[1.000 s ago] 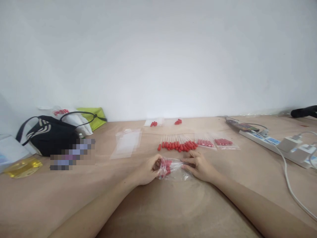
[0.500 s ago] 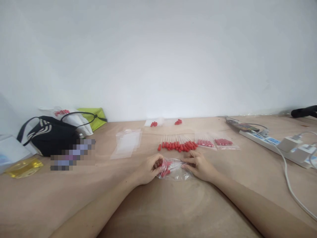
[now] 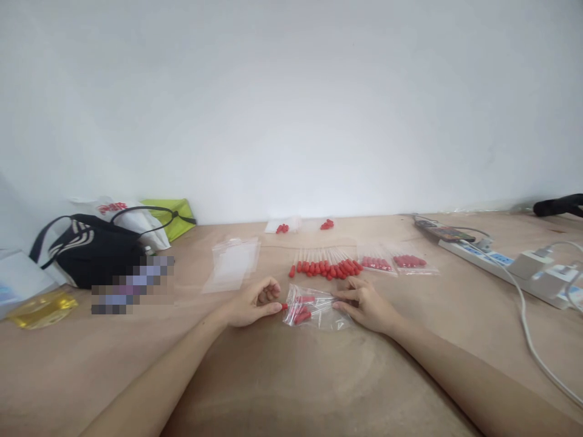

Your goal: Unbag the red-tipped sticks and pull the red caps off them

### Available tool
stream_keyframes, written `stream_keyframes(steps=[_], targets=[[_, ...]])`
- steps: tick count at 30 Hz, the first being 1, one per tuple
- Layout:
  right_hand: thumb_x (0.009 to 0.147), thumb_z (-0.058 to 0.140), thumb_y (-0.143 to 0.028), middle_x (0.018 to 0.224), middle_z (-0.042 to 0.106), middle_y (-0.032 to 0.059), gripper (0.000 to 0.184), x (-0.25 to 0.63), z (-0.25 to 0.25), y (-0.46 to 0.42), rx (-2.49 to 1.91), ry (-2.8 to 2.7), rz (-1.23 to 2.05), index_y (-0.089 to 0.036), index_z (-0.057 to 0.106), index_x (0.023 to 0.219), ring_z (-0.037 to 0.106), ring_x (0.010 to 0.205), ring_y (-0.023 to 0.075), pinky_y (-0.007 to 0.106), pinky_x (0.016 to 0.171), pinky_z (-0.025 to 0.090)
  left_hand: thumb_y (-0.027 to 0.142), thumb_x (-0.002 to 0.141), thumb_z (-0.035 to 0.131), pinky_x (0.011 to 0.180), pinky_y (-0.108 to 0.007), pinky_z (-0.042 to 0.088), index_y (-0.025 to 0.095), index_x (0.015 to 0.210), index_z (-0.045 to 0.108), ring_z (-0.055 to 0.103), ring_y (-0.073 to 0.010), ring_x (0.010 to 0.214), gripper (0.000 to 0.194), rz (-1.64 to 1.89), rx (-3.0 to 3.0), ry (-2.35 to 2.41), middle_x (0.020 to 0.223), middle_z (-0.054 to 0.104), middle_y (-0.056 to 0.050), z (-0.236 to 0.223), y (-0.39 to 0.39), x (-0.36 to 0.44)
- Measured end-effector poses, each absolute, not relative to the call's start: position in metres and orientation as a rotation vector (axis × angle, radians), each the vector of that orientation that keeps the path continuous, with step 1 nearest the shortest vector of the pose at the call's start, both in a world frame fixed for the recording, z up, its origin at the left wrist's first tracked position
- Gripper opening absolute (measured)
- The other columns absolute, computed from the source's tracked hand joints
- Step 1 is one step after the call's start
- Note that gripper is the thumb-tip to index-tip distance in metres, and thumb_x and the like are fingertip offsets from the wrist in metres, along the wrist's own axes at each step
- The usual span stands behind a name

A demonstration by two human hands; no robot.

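A clear zip bag (image 3: 339,323) lies on the table in front of me, with several droppers (image 3: 302,317) inside, their red bulbs to the left and thin clear stems to the right. My right hand (image 3: 364,303) pinches the bag's right end between thumb and fingers, over the stems. At the bag's left mouth, one red bulb sticks out. My left hand (image 3: 257,303) is beside it, thumb tip against or very close to that bulb, the other fingers loosely curled and apart from the thumb. A row of loose droppers (image 3: 325,268) lies just beyond the bag.
Filled bags (image 3: 410,262) lie right of the row, and flat clear bags (image 3: 232,264) to its left. Small red bulbs (image 3: 282,229) sit near the wall. A power strip (image 3: 496,261) with chargers and cables runs along the right. A black bag (image 3: 95,252) and yellow packet (image 3: 43,309) are at left.
My left hand has let go of the bag's mouth and moved left, uncovering the bag's left edge and a protruding red bulb. My right hand stays in place on the bag.
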State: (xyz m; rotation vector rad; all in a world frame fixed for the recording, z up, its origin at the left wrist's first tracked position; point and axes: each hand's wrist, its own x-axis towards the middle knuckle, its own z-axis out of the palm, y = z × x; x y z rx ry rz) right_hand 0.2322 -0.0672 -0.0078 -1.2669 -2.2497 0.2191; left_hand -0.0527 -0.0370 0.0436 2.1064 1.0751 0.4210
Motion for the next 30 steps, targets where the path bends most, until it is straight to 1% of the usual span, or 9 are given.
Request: stream_keyframes(steps=[6,9,12,14,16,20,23,26,30], targets=[[0.080,0.049,-0.039,0.080,0.055,0.0055,0.029,0.232,-0.009,-0.066,-1.249,-2.241,0.221,-0.023,0.064,0.099,0.052,0.076,0.0154,0.030,0.071,0.042,0.034,0.075,0.049,0.059,-0.022,0.036,0.019,0.084,0.054,0.048,-0.0132,0.068,0.017,0.308,2.327,1.075,0.076,0.055,0.000,0.050,-0.045,-0.043],[0.080,0.049,-0.039,0.080,0.055,0.0056,0.030,0.233,-0.009,-0.066,-1.244,-2.243,0.218,-0.023,0.064,0.100,0.052,0.076,0.0154,0.029,0.071,0.042,0.028,0.068,0.056,0.055,-0.021,0.034,0.021,0.085,0.057,0.048,-0.0135,0.064,0.018,0.194,2.380,1.102,0.071,0.055,0.001,0.059,-0.050,-0.044],[0.080,0.049,-0.038,0.080,0.055,0.0053,0.028,0.233,-0.008,-0.066,-1.246,-2.254,0.220,-0.024,0.065,0.098,0.052,0.075,0.0154,0.030,0.071,0.041,0.023,0.060,0.059,0.049,-0.020,0.030,0.020,0.070,0.060,0.045,-0.0123,0.055,0.011,0.084,2.323,1.209,0.060,0.053,0.003,0.068,-0.049,-0.054],[0.080,0.049,-0.038,0.079,0.055,0.0051,0.026,0.233,-0.007,-0.067,-1.251,-2.257,0.221,-0.024,0.065,0.096,0.052,0.075,0.0154,0.030,0.071,0.041,0.025,0.061,0.058,0.048,-0.020,0.030,0.019,0.063,0.060,0.045,-0.0118,0.051,0.007,0.002,2.178,1.259,0.056,0.052,0.002,0.073,-0.045,-0.066],[0.080,0.049,-0.038,0.079,0.055,0.0050,0.027,0.233,-0.007,-0.067,-1.251,-2.256,0.219,-0.025,0.065,0.097,0.052,0.075,0.0153,0.029,0.070,0.041,0.033,0.063,0.059,0.049,-0.021,0.034,0.017,0.062,0.059,0.047,-0.0123,0.052,0.016,-0.058,1.961,1.257,0.056,0.054,0.001,0.076,-0.039,-0.081],[0.080,0.049,-0.038,0.079,0.055,0.0049,0.027,0.234,-0.009,-0.065,-1.233,-2.254,0.221,-0.024,0.065,0.098,0.052,0.074,0.0152,0.029,0.070,0.042,0.045,0.062,0.058,0.048,-0.019,0.035,0.016,0.066,0.053,0.046,-0.0096,0.050,0.030,0.295,1.787,1.330,0.055,0.050,0.003,0.074,-0.023,-0.091],[0.080,0.049,-0.038,0.080,0.056,0.0053,0.028,0.234,-0.010,-0.064,-1.224,-2.251,0.228,-0.024,0.064,0.098,0.052,0.075,0.0153,0.029,0.070,0.041,0.041,0.066,0.054,0.046,-0.019,0.033,0.016,0.069,0.051,0.044,-0.0083,0.047,0.026,0.597,1.793,1.562,0.056,0.051,0.004,0.062,-0.005,-0.069],[0.080,0.049,-0.038,0.080,0.056,0.0056,0.028,0.233,-0.009,-0.065,-1.230,-2.249,0.231,-0.023,0.064,0.099,0.052,0.075,0.0156,0.030,0.070,0.041,0.033,0.069,0.052,0.046,-0.020,0.033,0.016,0.060,0.049,0.044,-0.0097,0.043,0.019,0.591,1.788,1.669,0.046,0.047,0.004,0.044,0.018,-0.035],[0.081,0.048,-0.038,0.080,0.055,0.0056,0.028,0.232,-0.007,-0.067,-1.247,-2.249,0.234,-0.023,0.065,0.098,0.052,0.075,0.0156,0.029,0.070,0.041,0.030,0.070,0.052,0.044,-0.023,0.032,0.016,0.064,0.052,0.044,-0.0116,0.037,0.015,0.575,1.760,1.795,0.036,0.044,0.004,0.024,0.044,-0.001]])
